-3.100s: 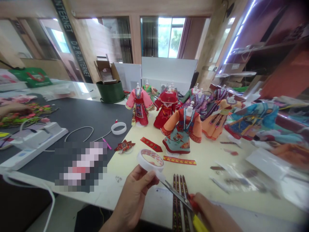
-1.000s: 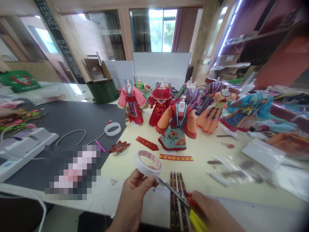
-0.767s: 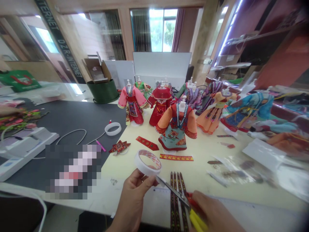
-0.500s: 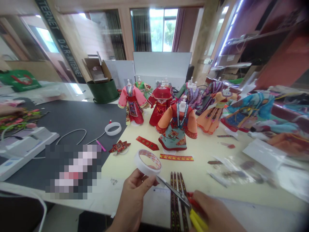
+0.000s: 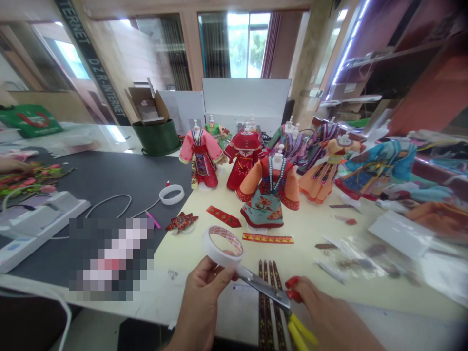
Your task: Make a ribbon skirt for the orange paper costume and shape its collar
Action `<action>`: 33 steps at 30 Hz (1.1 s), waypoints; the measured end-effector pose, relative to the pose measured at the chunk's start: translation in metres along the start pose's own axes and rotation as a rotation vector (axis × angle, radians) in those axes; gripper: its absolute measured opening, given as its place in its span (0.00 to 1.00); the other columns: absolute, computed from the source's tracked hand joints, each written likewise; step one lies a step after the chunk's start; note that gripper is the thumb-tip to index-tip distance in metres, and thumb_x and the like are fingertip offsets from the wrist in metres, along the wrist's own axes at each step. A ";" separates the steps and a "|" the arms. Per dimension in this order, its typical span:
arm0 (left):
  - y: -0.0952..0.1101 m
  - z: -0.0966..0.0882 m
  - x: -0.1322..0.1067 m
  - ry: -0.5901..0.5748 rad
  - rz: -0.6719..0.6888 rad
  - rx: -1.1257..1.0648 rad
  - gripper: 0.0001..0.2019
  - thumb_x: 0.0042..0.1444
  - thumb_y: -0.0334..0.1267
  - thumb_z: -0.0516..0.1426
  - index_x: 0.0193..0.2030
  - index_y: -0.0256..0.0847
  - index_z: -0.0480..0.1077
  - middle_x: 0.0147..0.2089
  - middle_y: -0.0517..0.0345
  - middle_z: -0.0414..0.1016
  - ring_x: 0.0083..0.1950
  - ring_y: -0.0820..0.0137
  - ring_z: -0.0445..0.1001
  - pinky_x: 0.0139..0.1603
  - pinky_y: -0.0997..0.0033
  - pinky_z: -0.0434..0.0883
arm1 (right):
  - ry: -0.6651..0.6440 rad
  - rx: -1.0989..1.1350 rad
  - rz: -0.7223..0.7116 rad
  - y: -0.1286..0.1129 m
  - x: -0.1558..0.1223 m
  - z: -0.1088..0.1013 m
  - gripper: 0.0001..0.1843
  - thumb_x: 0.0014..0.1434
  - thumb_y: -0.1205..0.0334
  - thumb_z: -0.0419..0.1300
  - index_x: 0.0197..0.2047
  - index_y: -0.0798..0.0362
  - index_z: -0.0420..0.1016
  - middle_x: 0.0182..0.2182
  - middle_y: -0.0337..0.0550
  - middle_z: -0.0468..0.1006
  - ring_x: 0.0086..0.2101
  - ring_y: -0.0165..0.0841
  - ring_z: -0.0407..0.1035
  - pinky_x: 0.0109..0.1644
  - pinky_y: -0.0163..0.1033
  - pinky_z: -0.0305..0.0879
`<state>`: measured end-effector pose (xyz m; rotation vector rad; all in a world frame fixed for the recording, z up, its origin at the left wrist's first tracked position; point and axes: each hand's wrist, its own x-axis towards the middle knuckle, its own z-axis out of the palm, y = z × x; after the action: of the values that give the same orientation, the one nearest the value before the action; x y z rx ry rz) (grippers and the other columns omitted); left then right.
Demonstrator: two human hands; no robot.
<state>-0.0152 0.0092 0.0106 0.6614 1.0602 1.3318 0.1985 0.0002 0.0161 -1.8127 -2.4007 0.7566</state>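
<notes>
My left hand (image 5: 204, 287) pinches a white roll of tape (image 5: 221, 251) by its lower edge, fingers and thumb closed on it. Printed red lettering lines the roll's inner ring. In my right hand (image 5: 321, 302) is a pair of scissors (image 5: 265, 287) with red and yellow handles. Their blades point left, and the tips are right by my left thumb, below the roll. Whether they touch the tape cannot be made out. Under the scissors lie several dark patterned strips (image 5: 268, 321), side by side. Beyond the roll is a red patterned strip (image 5: 223, 216).
Several dressed doll figures stand behind, nearest one with orange sleeves (image 5: 270, 195). A yellow-red strip (image 5: 268, 238), a red star-shaped ornament (image 5: 182, 222) and another tape roll (image 5: 171, 194) lie around. Plastic bags (image 5: 361, 258) are at right, a power strip (image 5: 40, 229) at left. Another person's hand (image 5: 14, 165) is far left.
The scissors' handles have spread farther apart, with the red one raised. My right hand has shifted slightly. My left hand and the tape roll stay nearly in place.
</notes>
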 end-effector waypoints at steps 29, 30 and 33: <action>0.003 0.000 0.003 0.025 0.037 -0.062 0.17 0.52 0.34 0.61 0.50 0.41 0.71 0.37 0.58 0.74 0.34 0.73 0.66 0.40 0.72 0.66 | 0.091 0.058 -0.096 0.006 -0.008 0.008 0.28 0.39 0.67 0.63 0.47 0.54 0.71 0.43 0.51 0.77 0.39 0.45 0.73 0.42 0.44 0.69; 0.003 0.000 0.003 0.021 0.037 -0.068 0.16 0.52 0.34 0.61 0.49 0.41 0.71 0.37 0.57 0.74 0.34 0.73 0.66 0.40 0.72 0.66 | 0.076 0.070 -0.075 0.004 -0.006 0.009 0.27 0.39 0.67 0.63 0.46 0.55 0.71 0.42 0.51 0.77 0.39 0.45 0.73 0.42 0.44 0.69; 0.004 -0.001 0.003 0.017 0.035 -0.087 0.16 0.52 0.33 0.60 0.49 0.41 0.72 0.37 0.57 0.74 0.33 0.73 0.66 0.39 0.72 0.66 | 0.040 0.095 -0.046 0.000 -0.005 0.011 0.24 0.39 0.69 0.62 0.44 0.55 0.71 0.41 0.50 0.77 0.39 0.44 0.73 0.42 0.43 0.68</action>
<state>-0.0175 0.0126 0.0130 0.6069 1.0028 1.4077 0.1968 -0.0083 0.0076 -1.7152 -2.3308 0.8071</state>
